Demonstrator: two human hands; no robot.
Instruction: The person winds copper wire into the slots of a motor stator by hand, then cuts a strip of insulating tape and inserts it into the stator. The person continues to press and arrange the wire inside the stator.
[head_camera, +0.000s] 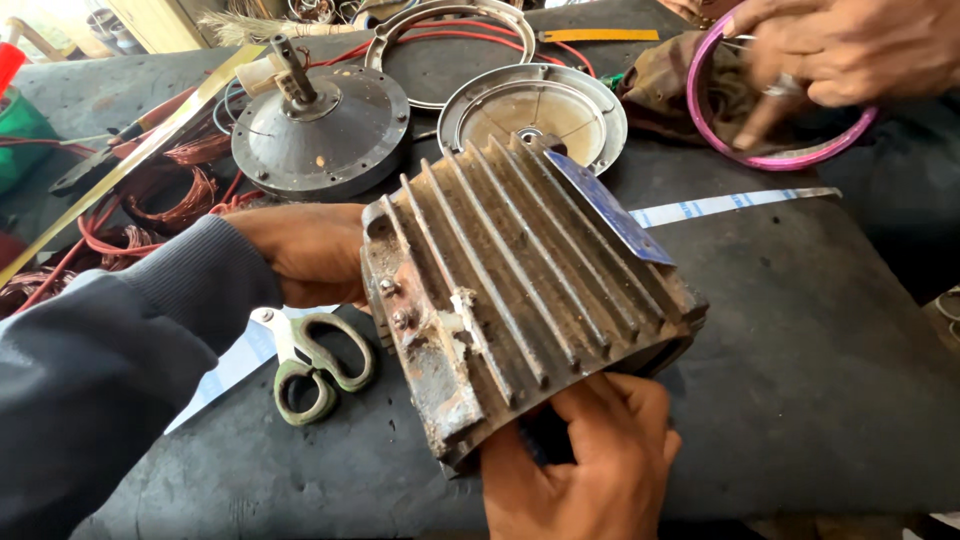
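Both grips clasped the finned motor housing (520, 290) in the head view: left hand (305, 250) at its far-left end, right hand (590, 455) under the near edge. Its fins ran away from the person, tilted above the tabletop (800, 370); scissors (315, 365) lay just beside.

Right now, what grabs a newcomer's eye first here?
The rusty finned motor housing at centre, gripped by the left hand at its side and the right hand from below. Behind it on the dark table sit a round motor end cover with shaft and copper wire coils; at top right another person's hand holds a pink ring.
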